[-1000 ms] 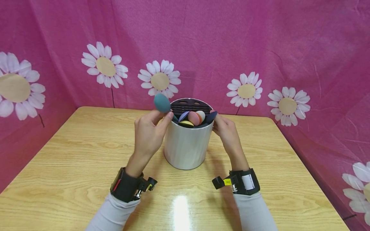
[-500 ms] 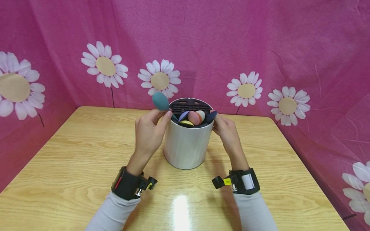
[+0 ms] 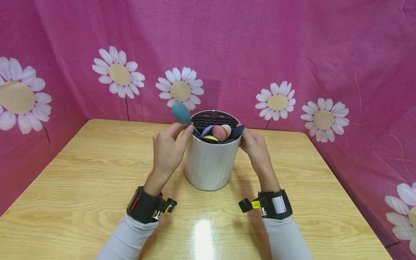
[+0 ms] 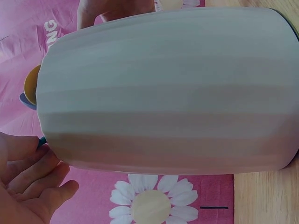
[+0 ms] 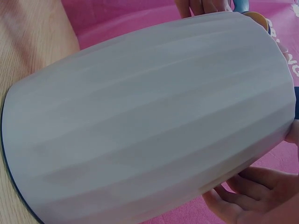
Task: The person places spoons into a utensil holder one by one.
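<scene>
In the head view my left hand (image 3: pixel 170 144) pinches a teal spoon-shaped utensil (image 3: pixel 181 112) between thumb and fingers, just below its oval head. The utensil leans out to the left over the rim of a white ribbed utensil holder (image 3: pixel 209 166), its lower end hidden inside. My right hand (image 3: pixel 256 150) grips the holder's right rim, thumb on top beside a navy utensil (image 3: pixel 238 132) and fingers along the outer wall. In the right wrist view those fingers (image 5: pixel 252 191) lie against the ribbed side. Only a sliver of teal (image 4: pixel 42 141) shows at my left fingertips in the left wrist view.
Inside the holder sit more utensil heads: purple (image 3: pixel 207 130), yellow (image 3: pixel 210 138), pink (image 3: pixel 219 133) and white (image 3: pixel 226 129). A dark slotted insert (image 3: pixel 214 122) fills its back. The wooden table (image 3: pixel 97 173) ends at a pink cloth (image 3: pixel 227 47) with daisies.
The teal utensil's head has tipped slightly up and left in my left hand. My right hand and the holder stay in place.
</scene>
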The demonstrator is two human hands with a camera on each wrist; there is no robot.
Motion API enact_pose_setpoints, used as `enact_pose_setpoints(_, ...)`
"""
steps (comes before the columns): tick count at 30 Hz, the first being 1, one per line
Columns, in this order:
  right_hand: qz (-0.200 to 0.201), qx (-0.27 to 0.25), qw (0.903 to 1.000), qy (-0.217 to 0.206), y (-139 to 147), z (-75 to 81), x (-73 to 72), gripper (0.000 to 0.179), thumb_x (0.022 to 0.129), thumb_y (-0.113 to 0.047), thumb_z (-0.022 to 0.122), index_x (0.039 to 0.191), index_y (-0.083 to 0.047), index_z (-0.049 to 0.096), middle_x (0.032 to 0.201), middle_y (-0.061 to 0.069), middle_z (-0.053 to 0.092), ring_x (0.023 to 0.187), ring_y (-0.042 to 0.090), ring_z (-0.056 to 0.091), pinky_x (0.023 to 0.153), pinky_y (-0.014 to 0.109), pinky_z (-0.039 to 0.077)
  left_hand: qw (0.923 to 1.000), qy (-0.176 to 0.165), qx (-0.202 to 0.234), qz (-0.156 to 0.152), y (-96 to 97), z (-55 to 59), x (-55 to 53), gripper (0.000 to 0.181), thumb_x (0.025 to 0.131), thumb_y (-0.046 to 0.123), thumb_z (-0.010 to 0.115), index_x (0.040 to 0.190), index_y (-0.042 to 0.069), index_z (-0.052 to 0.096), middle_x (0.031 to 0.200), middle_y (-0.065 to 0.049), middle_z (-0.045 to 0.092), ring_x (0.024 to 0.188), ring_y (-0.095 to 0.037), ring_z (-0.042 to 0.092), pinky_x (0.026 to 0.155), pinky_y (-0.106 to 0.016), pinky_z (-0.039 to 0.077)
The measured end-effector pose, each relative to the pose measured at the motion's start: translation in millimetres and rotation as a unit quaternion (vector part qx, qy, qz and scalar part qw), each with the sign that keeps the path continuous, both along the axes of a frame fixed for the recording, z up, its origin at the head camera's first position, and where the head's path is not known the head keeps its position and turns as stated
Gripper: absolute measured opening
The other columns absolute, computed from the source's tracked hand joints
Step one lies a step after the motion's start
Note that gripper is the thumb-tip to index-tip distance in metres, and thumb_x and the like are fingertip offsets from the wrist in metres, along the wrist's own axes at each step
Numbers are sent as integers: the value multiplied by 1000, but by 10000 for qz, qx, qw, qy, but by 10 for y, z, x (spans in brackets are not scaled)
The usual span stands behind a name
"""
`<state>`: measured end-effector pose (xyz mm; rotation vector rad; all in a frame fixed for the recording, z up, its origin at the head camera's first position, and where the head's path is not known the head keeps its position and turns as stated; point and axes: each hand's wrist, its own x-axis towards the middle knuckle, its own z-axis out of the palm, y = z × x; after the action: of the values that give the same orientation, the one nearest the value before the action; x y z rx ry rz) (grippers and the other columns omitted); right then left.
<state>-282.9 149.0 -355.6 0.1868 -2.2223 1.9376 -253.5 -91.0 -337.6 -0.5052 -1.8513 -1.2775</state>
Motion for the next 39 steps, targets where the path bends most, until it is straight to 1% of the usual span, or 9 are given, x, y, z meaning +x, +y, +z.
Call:
enact_pose_setpoints(4,3,6,10000,-21,9,-5,-2,59,95,-55,54,129,-8,63,124,8,62,110,15,58,97,37,45,10000,20,-42,76,0,-4,-4,14,89,10,72,100,2,75,93,-4,73,99,-9,63,89,-42,51)
enact_pose_setpoints(7,11,5,10000,-8,7,0,-3,58,96,-54,54,129,-7,63,125,8,62,111,15,58,98,37,45,9999,18,-74,154,-1,-1,-5,15,89,13,72,100,4,76,93,-2,73,99,-9,63,86,-43,52)
enact_pose_setpoints(14,50,-22,10000,31,-2,1,-5,57,96,-53,54,129,-7,63,126,8,61,111,16,58,97,37,45,9996,-32,-103,265,4,-7,-11,13,88,15,73,97,6,77,91,-1,73,93,-11,64,75,-43,52)
enact_pose_setpoints(16,48,-19,10000,29,-1,-1,-6,57,96,-53,54,129,-8,63,126,8,61,111,16,58,97,37,45,9995,-57,-140,292,13,-11,-11,12,87,14,74,95,6,77,89,-1,73,85,-12,64,68,-42,50)
enact_pose_setpoints(21,32,30,10000,42,0,-4,-3,59,95,-55,54,129,-7,63,124,8,62,111,15,58,97,36,45,9987,-89,-281,426,30,-17,-7,12,86,14,74,93,5,78,88,-1,73,84,-14,64,62,-41,46)
enact_pose_setpoints(23,36,44,10000,55,1,-5,-4,60,95,-55,54,129,-7,63,125,9,61,111,16,58,97,37,45,9984,-115,-317,452,29,-16,-3,12,87,15,74,93,5,78,89,-1,73,90,-15,65,66,-42,48)
enact_pose_setpoints(25,49,38,10000,65,-1,-4,-2,60,95,-56,54,129,-6,63,125,9,61,111,16,58,97,37,45,9984,-146,-337,437,25,-16,0,12,86,15,74,93,5,78,89,-2,73,91,-15,65,67,-43,49)
enact_pose_setpoints(32,-10,63,10000,4,-6,1,1,61,95,-56,54,129,-7,63,124,9,62,111,15,58,97,36,45,9978,-185,-535,353,18,-4,7,12,86,15,75,93,5,78,89,-3,73,97,-15,64,81,-43,51)
enact_pose_setpoints(39,-27,125,9999,12,5,-14,-15,61,95,-57,53,128,-7,63,124,8,62,110,15,58,97,36,45,9980,-173,-519,326,10,-16,-2,12,86,14,75,94,5,78,90,-3,73,98,-15,64,83,-45,51)
